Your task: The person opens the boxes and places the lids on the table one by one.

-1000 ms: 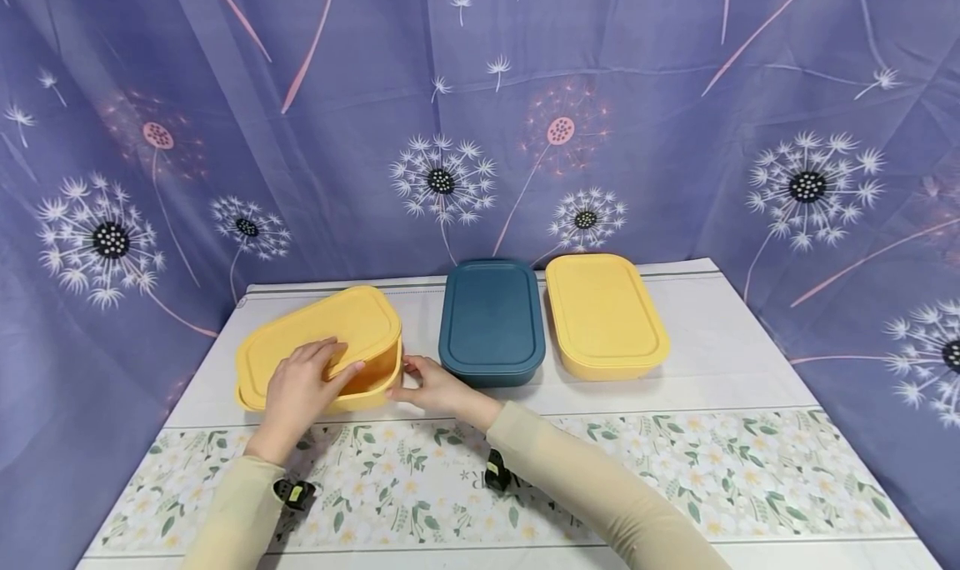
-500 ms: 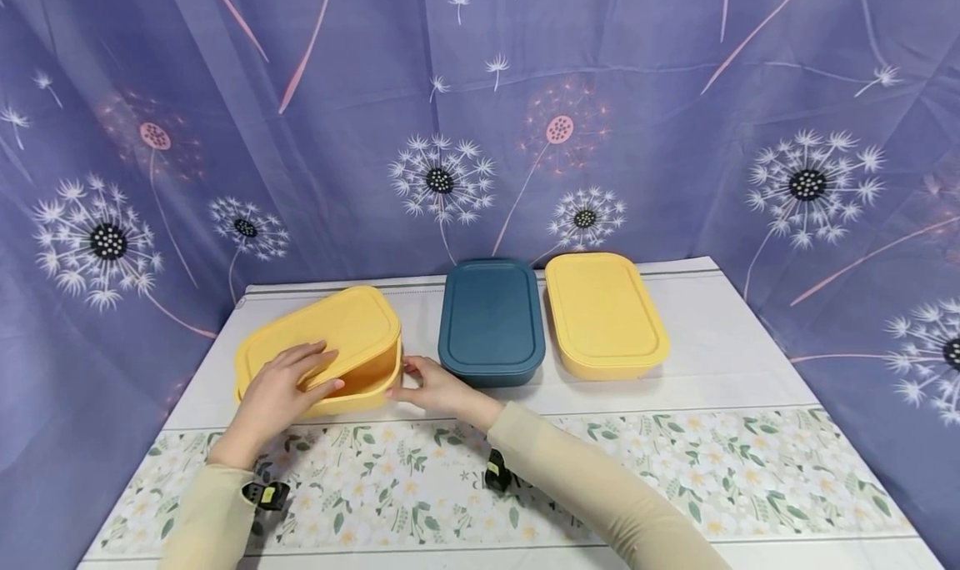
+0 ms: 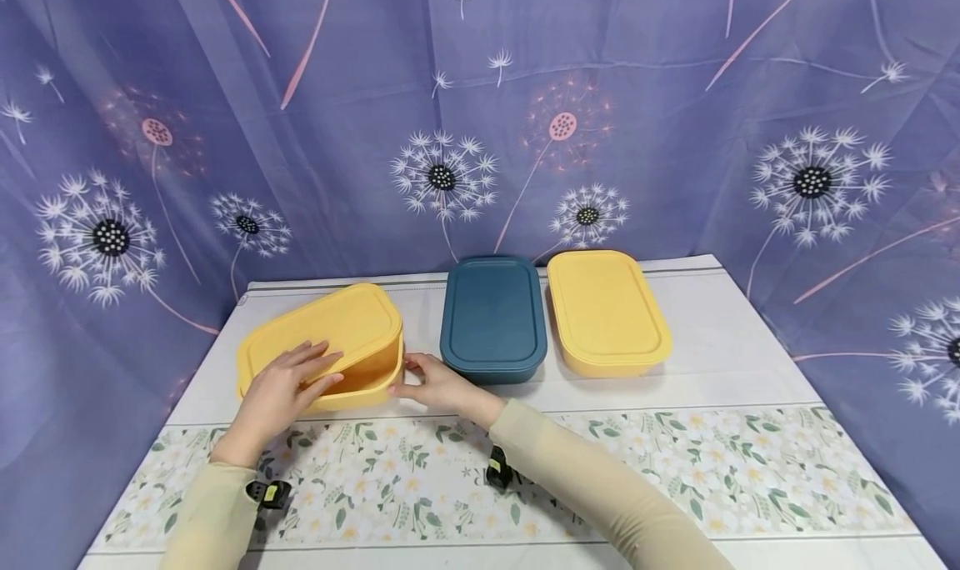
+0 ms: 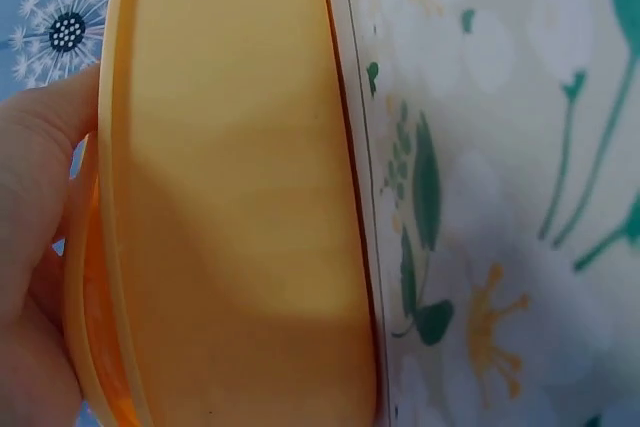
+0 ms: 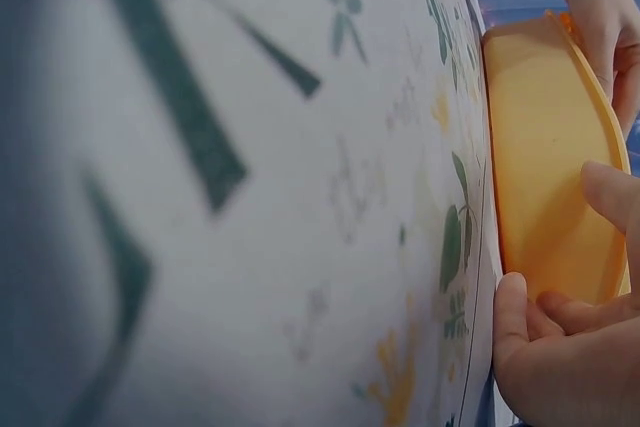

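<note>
Lettering (image 5: 168, 77) on the tablecloth (image 3: 720, 470) is too partial to read.

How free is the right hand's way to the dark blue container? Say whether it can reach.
Likely yes: nothing visible stands between the right hand and the dark blue container beside it, though that hand touches the leftmost yellow container.

The lid (image 3: 330, 318) mostly hides the inside of the left yellow box (image 3: 366, 399); the near edge cuts both sleeves (image 3: 210, 516); the right wrist view blurs lettering (image 5: 165, 72).
</note>
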### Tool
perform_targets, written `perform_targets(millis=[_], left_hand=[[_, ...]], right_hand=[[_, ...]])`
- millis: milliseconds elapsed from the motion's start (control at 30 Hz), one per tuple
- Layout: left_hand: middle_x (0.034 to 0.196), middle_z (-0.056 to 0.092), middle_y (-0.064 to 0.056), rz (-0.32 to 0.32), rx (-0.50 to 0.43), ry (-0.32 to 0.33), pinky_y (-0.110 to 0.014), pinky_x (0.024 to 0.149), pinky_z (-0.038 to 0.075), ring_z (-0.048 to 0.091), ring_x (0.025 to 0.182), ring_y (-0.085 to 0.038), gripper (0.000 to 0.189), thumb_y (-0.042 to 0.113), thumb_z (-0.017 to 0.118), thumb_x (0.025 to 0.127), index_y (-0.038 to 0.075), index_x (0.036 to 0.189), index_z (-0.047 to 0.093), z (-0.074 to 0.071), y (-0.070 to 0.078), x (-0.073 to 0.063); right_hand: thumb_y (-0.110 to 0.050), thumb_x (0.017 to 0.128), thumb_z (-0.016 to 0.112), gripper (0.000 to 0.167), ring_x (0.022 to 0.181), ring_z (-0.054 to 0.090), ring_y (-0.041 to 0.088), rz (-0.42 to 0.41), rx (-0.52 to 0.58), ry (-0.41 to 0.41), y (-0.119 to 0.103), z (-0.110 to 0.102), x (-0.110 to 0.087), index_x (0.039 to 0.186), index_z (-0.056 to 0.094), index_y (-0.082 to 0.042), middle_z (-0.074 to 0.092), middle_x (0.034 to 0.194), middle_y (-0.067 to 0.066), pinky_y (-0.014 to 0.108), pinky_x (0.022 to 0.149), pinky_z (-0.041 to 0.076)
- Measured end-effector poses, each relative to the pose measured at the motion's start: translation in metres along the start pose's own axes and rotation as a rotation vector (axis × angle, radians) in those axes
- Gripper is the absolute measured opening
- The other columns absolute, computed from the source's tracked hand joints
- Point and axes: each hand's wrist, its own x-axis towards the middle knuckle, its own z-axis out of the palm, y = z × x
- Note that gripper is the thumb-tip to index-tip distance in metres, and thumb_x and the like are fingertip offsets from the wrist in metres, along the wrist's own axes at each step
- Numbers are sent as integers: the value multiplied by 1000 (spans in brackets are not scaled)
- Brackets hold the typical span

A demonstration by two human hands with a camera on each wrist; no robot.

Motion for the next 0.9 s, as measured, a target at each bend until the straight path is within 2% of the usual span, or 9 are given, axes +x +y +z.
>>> perform_targets(millis=[133,400,700,900], left_hand=[[137,60,-20,-6,-19,16,-68,106,34,50,130,-47,42,18,79,88,9,128,71,-1,2,-1],[133,63,-20,14,-26,56,-71,103,36,55,125,-47,40,14,80,86,5,124,73,-3,6,1],[138,60,-18,9,-4,15,-64,108,35,52,129,-45,42,18,79,88,7,127,71,-7,4,-3],[139,59,-18,9,-44,-2,-59,113,32,49,132,-46,39,18,77,90,7,127,71,-9,3,-8]], right_hand=[[-36,97,70,71,141,39,27,3,4,1,1,1,1,154,39,-8,39,152,11,40,113,39],[-37,97,70,71,142,39,28,8,5,-1,1,1,0,154,38,-9,39,152,11,41,112,40],[-37,97,69,69,142,38,29,-5,8,-8,2,2,2,154,40,-10,40,152,11,44,113,39],[-34,98,68,66,143,38,28,-31,4,-13,1,1,2,152,42,-9,39,153,11,44,115,36]])
